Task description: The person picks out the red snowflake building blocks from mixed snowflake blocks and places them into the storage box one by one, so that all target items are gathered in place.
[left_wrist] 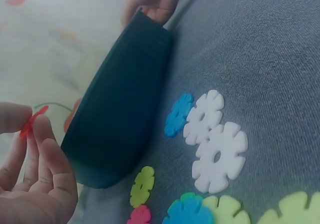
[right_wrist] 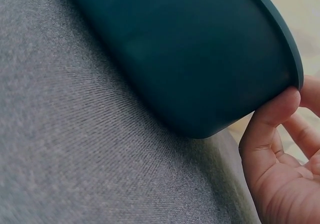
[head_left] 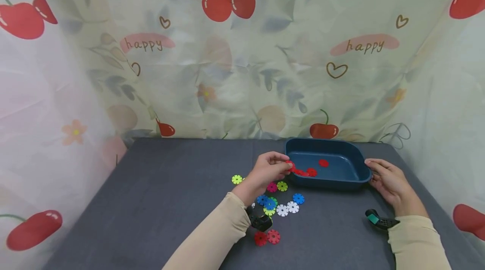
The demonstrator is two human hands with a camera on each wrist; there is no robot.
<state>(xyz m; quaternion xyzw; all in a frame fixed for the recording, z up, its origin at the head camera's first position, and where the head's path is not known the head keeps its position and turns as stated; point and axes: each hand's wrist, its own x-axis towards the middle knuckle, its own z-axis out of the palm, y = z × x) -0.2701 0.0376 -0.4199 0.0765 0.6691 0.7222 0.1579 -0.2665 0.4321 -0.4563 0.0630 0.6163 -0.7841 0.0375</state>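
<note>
A: What does the left hand [head_left: 267,173] have?
B: A red disc [head_left: 290,164]. Its grip pinches the disc between thumb and fingertips, at the left end of the blue tray [head_left: 326,183]. I can't tell whether the disc touches the rim.
A: And the right hand [head_left: 390,183]?
B: That grip holds the tray's right end, the thumb pressed on the outer wall just under the rim.
A: Anything in the tray?
B: A few red pieces [head_left: 312,172] near its front left corner, and a lone red piece [head_left: 323,163] farther back. The tray sits toward the far right of the grey-covered bench [head_left: 182,185].
A: What lies in front of it?
B: Two white discs [head_left: 282,210] edge to edge, with a blue disc [head_left: 298,198] just beside them. To their left, another blue disc [head_left: 270,204] overlaps green and yellow-green ones. A pink disc [head_left: 271,187] lies closer to the tray, next to a yellow-green disc [head_left: 282,186].
A: Any more red?
B: Two red discs [head_left: 273,236] side by side, nearer the person, by the black band [head_left: 261,222] on the left wrist.
</note>
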